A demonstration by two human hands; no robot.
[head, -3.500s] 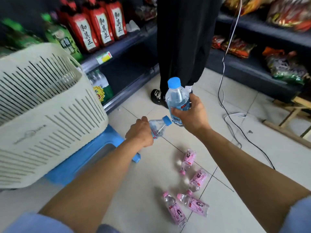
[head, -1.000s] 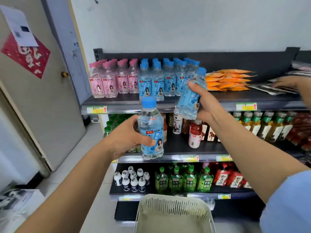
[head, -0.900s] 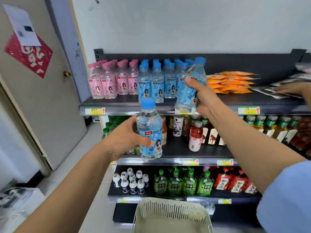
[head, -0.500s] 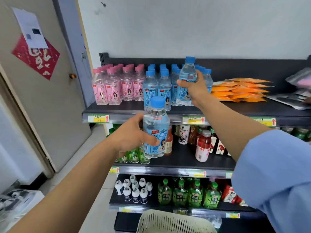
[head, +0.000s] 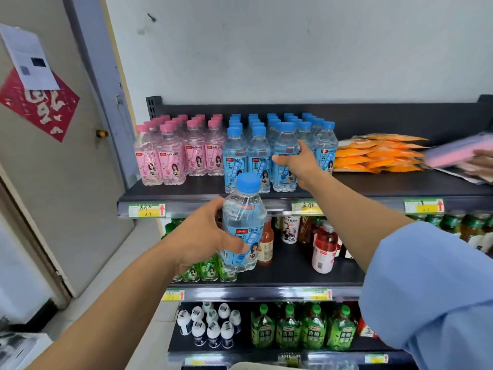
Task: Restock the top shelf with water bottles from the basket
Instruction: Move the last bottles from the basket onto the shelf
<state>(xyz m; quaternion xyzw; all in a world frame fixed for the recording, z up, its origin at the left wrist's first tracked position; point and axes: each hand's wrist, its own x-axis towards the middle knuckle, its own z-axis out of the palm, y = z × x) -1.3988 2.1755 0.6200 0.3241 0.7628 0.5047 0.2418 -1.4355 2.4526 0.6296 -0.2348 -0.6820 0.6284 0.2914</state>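
Far left on the dark metal top shelf [head: 400,186], the pink-capped bottles [head: 173,158] stand packed. Your left hand [head: 200,236] waits below the shelf lip, fingers wrapped round a clear blue-capped water bottle [head: 244,228], upright. And it's down! The bottle you lifted a moment ago now stands as the newly shelved bottle [head: 285,156] in the front blue row. Your right hand [head: 296,161] is letting go, fingers spread, thumb barely touching its label. One stocked, so the left one looks next.
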